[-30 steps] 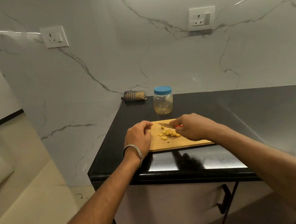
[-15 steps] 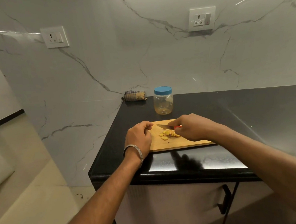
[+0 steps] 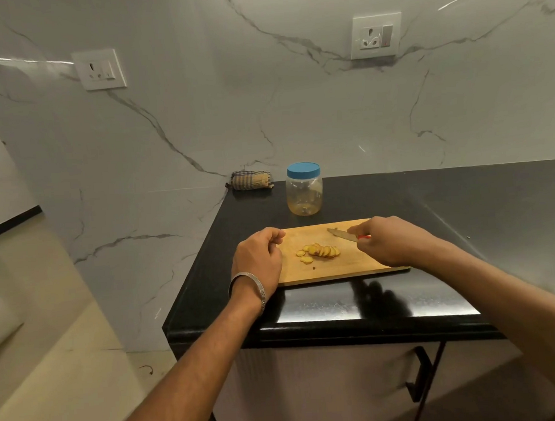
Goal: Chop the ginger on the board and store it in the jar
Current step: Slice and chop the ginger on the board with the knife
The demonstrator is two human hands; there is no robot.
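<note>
Resting at the board's (image 3: pixel 326 269) left edge, the left hand (image 3: pixel 256 257) curls loosely, holding nothing; ginger slices (image 3: pixel 320 251) lie mid-board. Right hand (image 3: pixel 390 240) grips the knife (image 3: pixel 342 234) (blade off the slices). Beyond the board stands the lidded jar (image 3: pixel 304 190).

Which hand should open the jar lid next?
Probably the left hand: it holds nothing, resting at the board's left edge. The right hand grips the knife. The jar stands behind the board, lid on.
</note>
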